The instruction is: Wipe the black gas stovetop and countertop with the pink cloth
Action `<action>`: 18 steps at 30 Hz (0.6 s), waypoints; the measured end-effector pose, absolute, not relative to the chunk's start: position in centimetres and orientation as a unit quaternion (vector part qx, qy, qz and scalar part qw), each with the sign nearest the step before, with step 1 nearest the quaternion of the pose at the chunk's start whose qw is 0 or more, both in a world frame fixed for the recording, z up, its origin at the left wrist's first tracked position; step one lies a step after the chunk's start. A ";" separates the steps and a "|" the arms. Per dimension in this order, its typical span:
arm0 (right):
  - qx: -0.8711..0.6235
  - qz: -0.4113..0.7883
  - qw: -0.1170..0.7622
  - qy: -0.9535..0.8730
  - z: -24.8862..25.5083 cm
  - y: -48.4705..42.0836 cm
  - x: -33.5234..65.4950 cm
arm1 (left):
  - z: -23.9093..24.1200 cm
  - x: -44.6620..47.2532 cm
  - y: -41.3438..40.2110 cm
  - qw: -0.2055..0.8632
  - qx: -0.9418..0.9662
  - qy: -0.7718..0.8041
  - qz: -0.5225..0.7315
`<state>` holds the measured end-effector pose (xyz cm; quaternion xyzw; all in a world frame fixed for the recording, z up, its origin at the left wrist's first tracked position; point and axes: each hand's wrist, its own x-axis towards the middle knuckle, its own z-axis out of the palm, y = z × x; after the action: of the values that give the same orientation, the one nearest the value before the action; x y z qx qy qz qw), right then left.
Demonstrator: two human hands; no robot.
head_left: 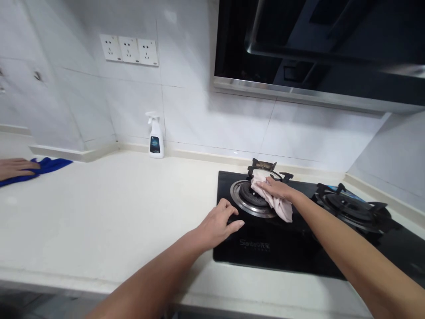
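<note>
My right hand [276,187] is closed on a pale pink cloth [277,204], pressing it onto the far right part of the left burner [254,198]. Part of the burner is hidden under the cloth. At the near left edge of the black glass gas stove [259,246], my left hand [221,223] has its fingers apart and bent, with nothing in them. Behind the left burner, a pan support [264,165] lies partly covered by the cloth and my right hand.
A white spray bottle [156,137] stands by the wall. At far left, another person's hand [18,168] rests on a blue cloth [53,165]. The right burner [350,207] carries its black pan support. A dark range hood [315,44] hangs above the stove.
</note>
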<state>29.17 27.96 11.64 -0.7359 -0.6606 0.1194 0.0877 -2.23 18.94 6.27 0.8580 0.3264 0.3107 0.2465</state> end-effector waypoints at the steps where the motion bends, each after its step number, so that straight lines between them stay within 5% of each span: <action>1: -0.737 0.121 0.082 -0.660 11.7 27.2 29.1 | 6.3 -2.2 19.0 0.249 0.855 0.328 0.316; 12: -0.677 0.091 0.093 -0.725 9.9 18.7 26.2 | 6.2 -1.7 19.3 0.247 0.842 0.323 0.353; 18: -0.615 0.173 0.226 -0.735 8.3 17.8 22.0 | 6.1 -1.9 19.9 0.249 0.840 0.308 0.371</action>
<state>21.96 17.85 8.30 -0.6153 -0.7351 0.1733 0.2258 -1.88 19.88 6.12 0.8400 0.3077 0.3712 0.2490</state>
